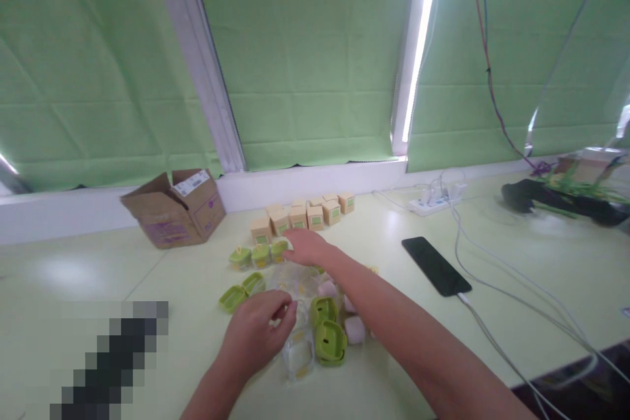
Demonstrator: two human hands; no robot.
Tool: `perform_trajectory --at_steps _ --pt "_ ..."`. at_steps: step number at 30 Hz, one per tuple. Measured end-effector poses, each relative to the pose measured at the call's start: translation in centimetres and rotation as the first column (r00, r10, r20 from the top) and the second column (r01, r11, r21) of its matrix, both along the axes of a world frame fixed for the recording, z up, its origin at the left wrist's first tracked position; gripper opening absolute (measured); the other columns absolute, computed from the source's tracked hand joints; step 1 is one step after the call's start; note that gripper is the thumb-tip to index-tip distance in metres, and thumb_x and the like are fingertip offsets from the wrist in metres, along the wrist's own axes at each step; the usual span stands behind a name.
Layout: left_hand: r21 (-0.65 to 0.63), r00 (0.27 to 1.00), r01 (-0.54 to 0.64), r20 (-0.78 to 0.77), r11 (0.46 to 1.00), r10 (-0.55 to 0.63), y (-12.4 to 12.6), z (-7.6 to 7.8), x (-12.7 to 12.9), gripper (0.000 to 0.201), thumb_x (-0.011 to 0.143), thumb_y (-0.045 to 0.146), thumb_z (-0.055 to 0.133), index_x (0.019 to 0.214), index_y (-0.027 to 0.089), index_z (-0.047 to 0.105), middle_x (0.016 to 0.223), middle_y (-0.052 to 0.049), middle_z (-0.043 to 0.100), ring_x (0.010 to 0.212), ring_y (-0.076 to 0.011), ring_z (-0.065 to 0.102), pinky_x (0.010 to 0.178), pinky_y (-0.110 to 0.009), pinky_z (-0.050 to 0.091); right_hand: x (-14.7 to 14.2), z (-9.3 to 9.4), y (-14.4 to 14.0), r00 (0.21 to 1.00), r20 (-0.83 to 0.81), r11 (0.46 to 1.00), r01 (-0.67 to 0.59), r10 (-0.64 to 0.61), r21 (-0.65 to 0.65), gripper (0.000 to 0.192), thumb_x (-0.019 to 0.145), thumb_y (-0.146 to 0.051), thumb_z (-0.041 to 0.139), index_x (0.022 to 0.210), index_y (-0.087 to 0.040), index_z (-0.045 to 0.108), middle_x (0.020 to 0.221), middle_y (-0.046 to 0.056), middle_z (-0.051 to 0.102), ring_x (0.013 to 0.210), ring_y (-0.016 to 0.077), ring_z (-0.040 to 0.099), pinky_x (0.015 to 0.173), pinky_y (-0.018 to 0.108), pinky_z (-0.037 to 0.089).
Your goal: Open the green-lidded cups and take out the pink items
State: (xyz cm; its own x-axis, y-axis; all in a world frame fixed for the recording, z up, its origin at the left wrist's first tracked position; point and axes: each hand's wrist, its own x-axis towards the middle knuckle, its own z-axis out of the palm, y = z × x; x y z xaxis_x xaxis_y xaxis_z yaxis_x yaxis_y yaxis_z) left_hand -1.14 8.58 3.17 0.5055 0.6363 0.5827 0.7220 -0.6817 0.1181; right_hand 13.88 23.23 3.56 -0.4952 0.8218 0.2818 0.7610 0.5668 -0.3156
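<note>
Right hand (306, 246) reaches flat over the green tubs (260, 254), left hand (256, 331) pinching clear wrap (298, 348); forearm may sweep lids (329, 335) off worktop (492, 341).

1. Green blinds (305, 59) covered the windows behind a pale tabletop (516, 256)
2. A bright strip of daylight (418, 46) showed between two blinds
3. A white sill (315, 180) ran along the wall, cables (485, 46) hanging at right
</note>
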Motion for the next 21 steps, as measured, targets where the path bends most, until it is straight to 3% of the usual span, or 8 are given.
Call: perform_trajectory --at_steps 11,21 --pt "0.011 1.0 -0.012 -0.026 1.0 0.013 0.0 -0.3 0.1 0.026 0.088 0.024 0.046 0.064 0.018 0.051 0.055 0.002 0.052 0.052 -0.0114 0.048 0.054 -0.024 0.036 -1.6 -1.7 1.9 0.998 0.056 0.999 -0.032 0.033 -0.014 0.053 0.079 -0.04 0.063 0.126 -0.022 0.05 0.125 0.01 0.06 0.112 0.0263 0.058 0.089 0.035 0.046" --pt "0.018 0.998 -0.028 -0.054 0.999 0.029 -0.1 0.0 0.0 0.027 0.089 0.024 0.045 0.063 0.018 0.051 0.054 0.002 0.051 0.051 -0.0112 0.047 0.053 -0.024 0.036 -1.7 -1.4 1.9 0.998 0.024 0.999 -0.052 0.052 0.003 0.044 0.075 -0.029 0.064 0.118 -0.021 0.056 0.118 0.009 0.064 0.107 0.0252 0.059 0.088 0.034 0.046"
